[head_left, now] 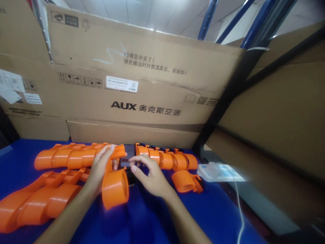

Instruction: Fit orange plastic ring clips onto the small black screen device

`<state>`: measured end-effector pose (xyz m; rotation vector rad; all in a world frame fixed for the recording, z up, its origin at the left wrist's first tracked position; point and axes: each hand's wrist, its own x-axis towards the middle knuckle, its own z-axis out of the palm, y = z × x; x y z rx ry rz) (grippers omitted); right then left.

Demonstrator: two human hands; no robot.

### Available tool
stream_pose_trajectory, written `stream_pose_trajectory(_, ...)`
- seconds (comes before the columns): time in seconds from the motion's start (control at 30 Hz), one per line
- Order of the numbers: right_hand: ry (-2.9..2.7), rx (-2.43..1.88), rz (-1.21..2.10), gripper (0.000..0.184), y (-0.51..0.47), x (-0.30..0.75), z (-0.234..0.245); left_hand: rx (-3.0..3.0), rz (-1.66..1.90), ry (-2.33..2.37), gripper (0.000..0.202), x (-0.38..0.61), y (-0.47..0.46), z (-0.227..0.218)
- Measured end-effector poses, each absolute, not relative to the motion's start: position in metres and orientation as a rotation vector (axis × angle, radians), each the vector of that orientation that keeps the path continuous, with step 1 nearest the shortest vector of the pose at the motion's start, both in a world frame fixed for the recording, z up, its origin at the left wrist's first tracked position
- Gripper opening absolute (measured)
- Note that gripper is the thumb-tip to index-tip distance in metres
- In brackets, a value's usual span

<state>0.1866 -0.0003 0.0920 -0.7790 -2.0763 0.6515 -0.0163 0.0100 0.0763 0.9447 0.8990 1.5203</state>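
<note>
Blue covers the tabletop (218, 210), backed by a tall brown printed cardboard panel (152, 86) and, right, a dark metal post (230, 93). Rows of cylindrical orange plastic holders (166, 161) line its left and far right; a white plastic power strip (228, 173) sits at right. Mid-scene, the left hand (99, 171) is closed around an orange plastic piece with a round cup (115, 189); the right hand (149, 174), fingers half-bent, is beside a flat black device (128, 154), any grip unclear.

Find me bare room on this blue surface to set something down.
The blue surface looks bare at front right, between the right forearm, the loose orange piece and the white cable; also, shaded, between that forearm and the left forearm, below the held orange piece. Orange rows crowd the left and back right.
</note>
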Motion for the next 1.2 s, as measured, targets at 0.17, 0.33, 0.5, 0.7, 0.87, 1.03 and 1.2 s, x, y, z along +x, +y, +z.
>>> stream_pose_trajectory(0.17,-2.226,-0.594,0.805,0.078,-0.02,0.189,0.1,0.848,1.63,0.908,0.048,-0.009,0.013,0.07)
stream_pose_trajectory(0.33,-2.18,-0.594,0.685,0.073,-0.021,0.19,0.097,1.234,1.705,1.038,0.066,-0.015,0.0,0.073)
stream_pose_trajectory(0.5,-2.063,-0.644,0.671,0.063,-0.02,0.193,0.097,2.42,1.334,1.326,0.097,-0.022,-0.056,0.09)
stream_pose_trajectory(0.7,-2.224,-0.632,0.71,0.072,-0.028,0.183,0.098,2.955,0.955,1.4,0.069,-0.052,-0.084,0.083)
stream_pose_trajectory(0.87,-2.091,-0.675,0.719,0.047,-0.025,0.189,0.101,3.02,0.674,1.41,0.078,-0.123,-0.086,0.071)
stream_pose_trajectory(1.03,-1.85,-0.713,0.655,0.031,-0.017,0.199,0.1,2.956,0.588,1.456,0.078,-0.16,-0.09,0.054)
stream_pose_trajectory(1.2,-1.707,-0.73,0.645,0.025,-0.01,0.206,0.097,2.936,0.582,1.431,0.077,-0.158,-0.087,0.047)
